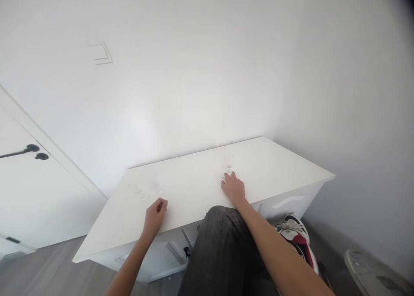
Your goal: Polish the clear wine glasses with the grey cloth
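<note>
My left hand (155, 215) rests near the front of the white cabinet top (194, 179), its thumb and fingers curled together in a pinch. Whatever it may hold is too small or hidden to make out. Just beyond it are several small clear, glassy-looking pieces (142, 193), faint against the white. Further right, my right hand (233, 189) is low over the top with its fingers apart. Its fingertips are beside a small transparent object (228, 161) whose kind I cannot tell; whether they touch it is unclear.
A white wall (200, 72) rises behind the cabinet. To the left is a white door (32, 192) with a black handle (32, 148). My dark-trousered knee (220, 227) presses near the front edge. Sneakers (296, 235) and a clear plastic-looking container (371, 270) are at lower right.
</note>
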Action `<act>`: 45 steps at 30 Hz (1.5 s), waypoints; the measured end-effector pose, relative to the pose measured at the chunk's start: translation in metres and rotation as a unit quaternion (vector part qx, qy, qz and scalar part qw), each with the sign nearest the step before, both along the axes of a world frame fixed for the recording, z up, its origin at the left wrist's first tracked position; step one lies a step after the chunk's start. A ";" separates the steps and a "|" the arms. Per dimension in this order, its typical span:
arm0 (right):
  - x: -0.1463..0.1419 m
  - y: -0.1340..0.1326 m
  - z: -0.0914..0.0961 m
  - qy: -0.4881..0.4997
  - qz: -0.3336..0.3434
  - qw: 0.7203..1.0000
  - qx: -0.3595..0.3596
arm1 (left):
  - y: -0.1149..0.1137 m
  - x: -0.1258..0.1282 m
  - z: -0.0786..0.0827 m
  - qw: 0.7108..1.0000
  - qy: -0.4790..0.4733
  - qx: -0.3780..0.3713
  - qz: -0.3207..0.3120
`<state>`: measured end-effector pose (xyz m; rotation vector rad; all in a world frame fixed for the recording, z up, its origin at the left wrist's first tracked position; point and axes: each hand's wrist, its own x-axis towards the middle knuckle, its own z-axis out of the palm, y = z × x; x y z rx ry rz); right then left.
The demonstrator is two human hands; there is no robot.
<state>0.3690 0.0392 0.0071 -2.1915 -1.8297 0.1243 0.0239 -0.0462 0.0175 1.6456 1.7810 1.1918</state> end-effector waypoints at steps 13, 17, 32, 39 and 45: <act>0.001 0.005 -0.006 0.012 -0.020 1.000 0.013 | 0.025 -0.031 0.009 0.774 -0.629 -0.065 0.012; 0.001 0.003 -0.006 0.014 -0.024 1.000 0.000 | 0.028 -0.032 0.012 0.705 -0.703 -0.074 -0.051; 0.014 -0.030 -0.005 0.026 -0.005 1.000 0.003 | 0.057 -0.026 0.006 0.664 -0.737 -0.090 -0.087; 0.015 -0.031 -0.006 0.028 -0.002 1.000 -0.010 | 0.061 -0.017 0.009 0.652 -0.735 -0.090 -0.159; 0.014 -0.031 -0.004 0.011 -0.010 1.000 -0.001 | 0.107 0.050 0.038 0.716 -0.656 -0.104 -0.214</act>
